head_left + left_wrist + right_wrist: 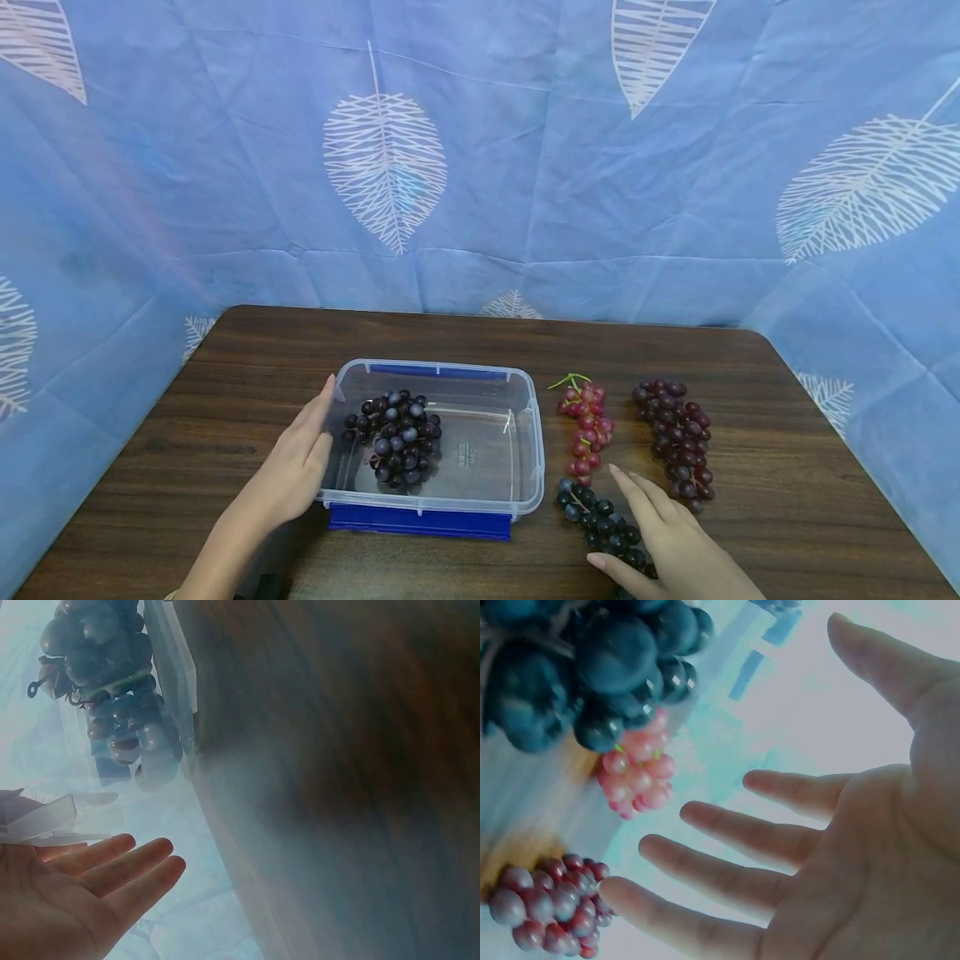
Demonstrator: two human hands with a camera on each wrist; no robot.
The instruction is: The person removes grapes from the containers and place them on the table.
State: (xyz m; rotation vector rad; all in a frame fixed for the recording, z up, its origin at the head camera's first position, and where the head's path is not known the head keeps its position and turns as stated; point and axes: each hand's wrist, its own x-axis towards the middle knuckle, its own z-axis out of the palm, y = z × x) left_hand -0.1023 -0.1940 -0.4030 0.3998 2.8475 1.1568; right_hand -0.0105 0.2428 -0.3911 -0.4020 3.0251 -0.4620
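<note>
A clear plastic container (487,504) with blue clips sits on the table, a bunch of dark purple grapes (401,437) lying in its left half. My left hand (296,462) rests against the container's left side, fingers straight. Over at the right, my right hand (667,542) hovers with spread fingers above a bunch of black grapes (600,518), partly hiding it. In the right wrist view its palm faces the black grapes (615,656), and nothing is held. Just beyond lies a bunch of pink-red grapes (587,429) with a green stem.
A bunch of dark red grapes (677,442) lies farther right on the brown wooden table (787,500). Behind the table hangs a blue cloth (525,167) with white leaf prints. The container's front blue clip (420,522) hangs outward.
</note>
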